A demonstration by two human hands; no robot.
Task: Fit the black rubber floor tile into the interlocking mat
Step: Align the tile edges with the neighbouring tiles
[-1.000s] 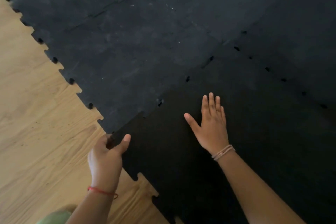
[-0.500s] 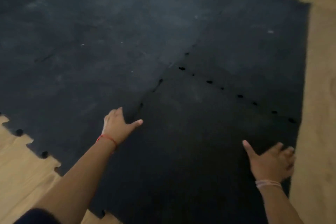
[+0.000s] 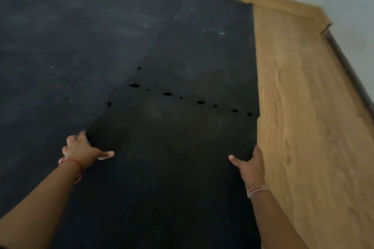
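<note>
**Tile Down, Seams Still Gapped**

Left hand (image 3: 81, 148) curled on the left seam of the black rubber tile (image 3: 172, 157), thumb out; right hand (image 3: 250, 164) hooked over its right edge beside bare wood floor (image 3: 303, 127). Lying flat against the interlocking mat (image 3: 70, 56), long axis running away toward the wall. Open tab holes risk a misaligned, unlocked far seam.

Seen from above: black tile (image 3: 172, 157) lying flat amid the darker-grey mat (image 3: 70, 46), small gaps dotted along its far and left seams. Left hand (image 3: 81, 149) gripping the tile's left edge, thumb spread on top; right hand (image 3: 251, 166) at the right edge beside bare wooden floor (image 3: 303, 117).
</note>
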